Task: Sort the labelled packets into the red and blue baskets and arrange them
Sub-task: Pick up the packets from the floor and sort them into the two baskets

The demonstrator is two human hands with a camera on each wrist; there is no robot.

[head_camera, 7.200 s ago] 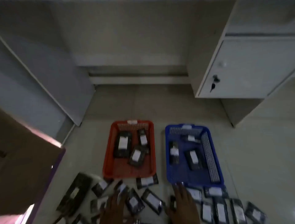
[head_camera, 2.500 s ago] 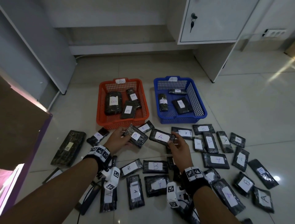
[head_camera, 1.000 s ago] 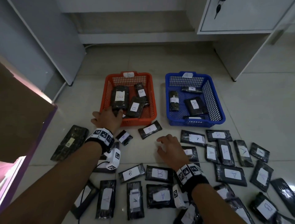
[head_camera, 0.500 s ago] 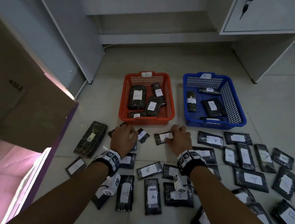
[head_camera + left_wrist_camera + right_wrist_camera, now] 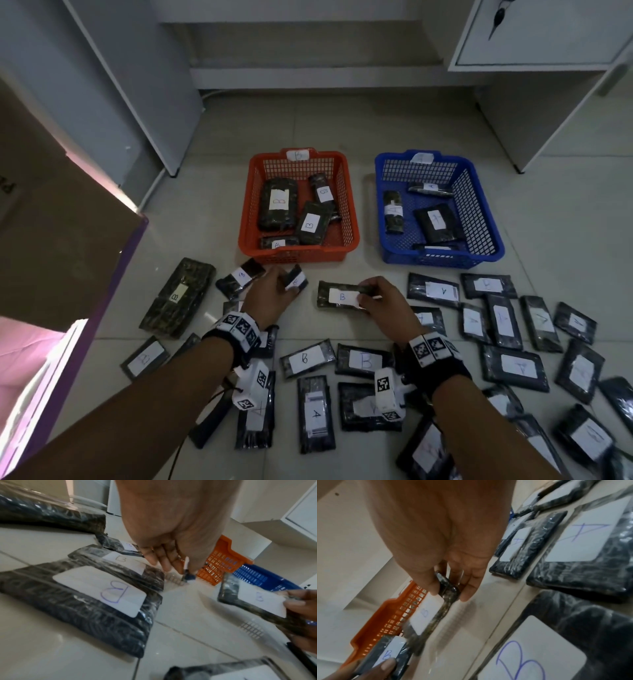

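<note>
both hands (image 5: pixel 270 298) now hold b pkts (image 5: pixel 342 297), lifted nr red basket (image 5: pixel 298 255).

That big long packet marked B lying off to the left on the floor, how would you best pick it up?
Probably across its narrow width near the middle, by the long edges. The big B packet lies flat and slanted on the floor, with bare tile along both long sides. It sits nearest the left hand, so coming down from above looks easiest.

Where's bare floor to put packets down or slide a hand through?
Free: the floor strip between the red basket and blue basket, and the tiles beyond both toward the wall. Some room left of the red basket. Crowded: in front of the baskets, packets lie close together around both hands, thickest at right.
</note>
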